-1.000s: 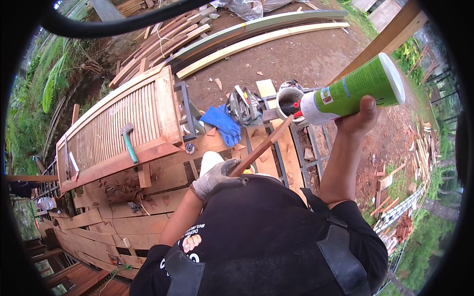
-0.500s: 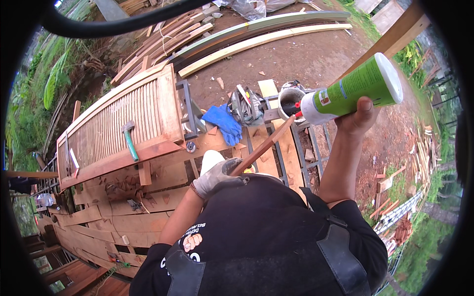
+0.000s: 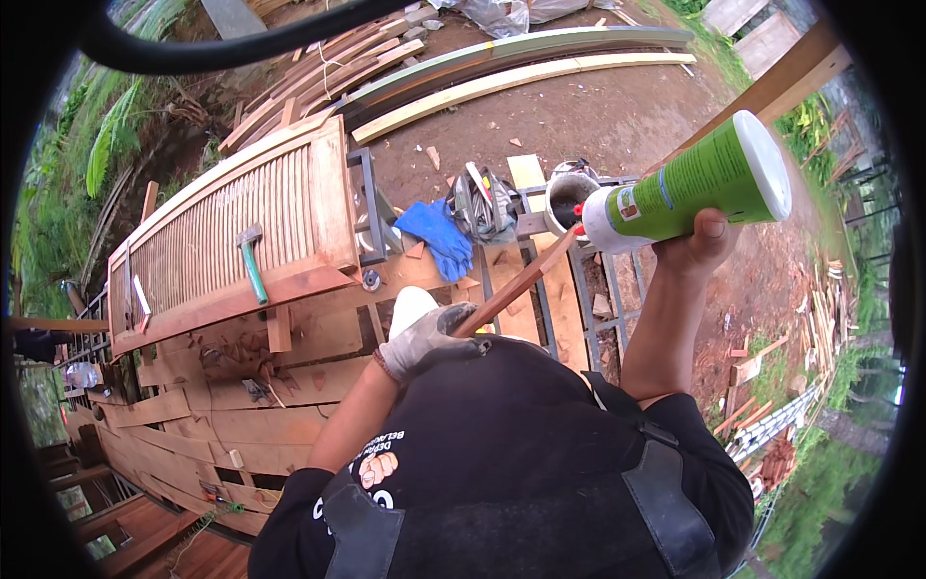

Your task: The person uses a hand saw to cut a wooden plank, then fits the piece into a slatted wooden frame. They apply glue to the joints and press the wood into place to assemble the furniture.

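A narrow reddish-brown wooden strip (image 3: 529, 280) slants up and away from my belly, its near end in my left hand (image 3: 424, 340). That hand wears a greyish work glove, and its fingers are wrapped round the wood. My bare right hand (image 3: 702, 241) grips a large green glue bottle (image 3: 680, 193) with a white base and white shoulder. The bottle lies tilted, base up to the right. Its red nozzle (image 3: 579, 230) is at the strip's far end; whether it touches the wood, or any glue comes out, I cannot tell.
A louvred wooden shutter panel (image 3: 231, 227) lies at the left, with a green-handled hammer (image 3: 253, 265) on it. Blue gloves (image 3: 436, 236), a tool bag (image 3: 485, 205) and a bucket (image 3: 571, 198) stand ahead. Planks (image 3: 521, 63) lie farther off; a wooden beam (image 3: 762, 92) slants at upper right.
The view has shifted slightly. The bottle sits a little lower in the picture, its nozzle still by the strip's far end. Both hands keep their hold.
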{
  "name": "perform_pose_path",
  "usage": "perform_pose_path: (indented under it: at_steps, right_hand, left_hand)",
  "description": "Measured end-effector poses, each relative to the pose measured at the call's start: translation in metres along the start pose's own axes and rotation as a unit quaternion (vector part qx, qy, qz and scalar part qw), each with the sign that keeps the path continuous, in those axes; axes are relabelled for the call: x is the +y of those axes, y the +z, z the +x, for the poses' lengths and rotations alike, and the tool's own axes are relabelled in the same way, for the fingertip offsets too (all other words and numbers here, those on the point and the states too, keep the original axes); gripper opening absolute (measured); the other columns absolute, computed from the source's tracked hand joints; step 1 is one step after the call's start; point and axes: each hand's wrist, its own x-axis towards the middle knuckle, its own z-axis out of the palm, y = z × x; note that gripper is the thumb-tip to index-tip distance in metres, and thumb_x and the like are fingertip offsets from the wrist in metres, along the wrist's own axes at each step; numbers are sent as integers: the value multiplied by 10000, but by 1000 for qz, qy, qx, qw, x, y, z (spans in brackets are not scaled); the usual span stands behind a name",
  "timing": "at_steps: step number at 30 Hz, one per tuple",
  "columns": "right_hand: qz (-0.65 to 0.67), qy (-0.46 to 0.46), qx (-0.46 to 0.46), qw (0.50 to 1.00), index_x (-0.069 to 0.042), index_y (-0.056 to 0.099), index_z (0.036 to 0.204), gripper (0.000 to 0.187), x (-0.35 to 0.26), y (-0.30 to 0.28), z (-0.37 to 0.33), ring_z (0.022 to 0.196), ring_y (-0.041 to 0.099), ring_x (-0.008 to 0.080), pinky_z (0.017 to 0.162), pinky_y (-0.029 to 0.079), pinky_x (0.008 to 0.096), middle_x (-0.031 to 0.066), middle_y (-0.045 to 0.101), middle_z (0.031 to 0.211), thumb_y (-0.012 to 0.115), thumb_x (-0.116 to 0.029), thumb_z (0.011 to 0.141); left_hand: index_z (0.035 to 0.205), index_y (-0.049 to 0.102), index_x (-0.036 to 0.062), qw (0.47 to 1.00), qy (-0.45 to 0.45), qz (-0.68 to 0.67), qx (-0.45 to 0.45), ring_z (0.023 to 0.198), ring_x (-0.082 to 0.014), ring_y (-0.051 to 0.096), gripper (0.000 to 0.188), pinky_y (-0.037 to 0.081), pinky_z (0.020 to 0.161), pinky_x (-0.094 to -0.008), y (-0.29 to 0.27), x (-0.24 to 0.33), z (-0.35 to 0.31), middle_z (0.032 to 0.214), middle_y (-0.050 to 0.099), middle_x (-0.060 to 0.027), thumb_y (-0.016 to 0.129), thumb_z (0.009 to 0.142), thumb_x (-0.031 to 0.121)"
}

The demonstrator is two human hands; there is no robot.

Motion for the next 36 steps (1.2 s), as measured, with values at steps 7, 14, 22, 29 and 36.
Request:
perform_pose_path:
  at_steps: [7,14,22,29,36]
  right_hand:
    - [11,-4,-12,1000,29,542,1260,837,0,18,-4,822,693,283,726,603,396,160,656,970,900,-488,707]
    - [10,10,-31,999,25,533,1273,867,3,23,-5,816,690,277,733,598,396,159,654,950,914,-490,689]
    - [15,30,-47,998,28,523,1276,899,-6,41,-10,819,685,266,732,586,383,154,654,941,928,-496,668]
    - [11,40,-65,997,33,512,1264,893,1,42,-14,822,678,261,733,578,384,146,649,930,940,-471,664]
    - [116,-28,36,992,-12,564,1206,787,4,45,5,792,672,270,726,570,415,131,657,906,710,-665,791]
  left_hand:
    - [1202,617,-26,1000,4,-25,-3,976,-116,570,488,474,900,-295,4,11,1,1053,643,-55,787,833,243]
    - [1278,609,7,1000,7,-22,-10,954,-112,582,527,475,864,-297,3,6,7,1010,627,-21,794,826,204]
    - [1231,625,-5,999,1,-39,-2,960,-109,607,479,491,884,-294,4,14,4,1032,665,-42,785,850,238]
    - [1231,629,3,1000,16,3,6,998,-116,572,494,468,919,-303,-2,6,9,1065,649,-45,794,845,264]
    - [1199,630,54,996,-49,-5,73,800,-66,547,434,468,692,-244,-23,12,22,972,616,18,781,886,316]
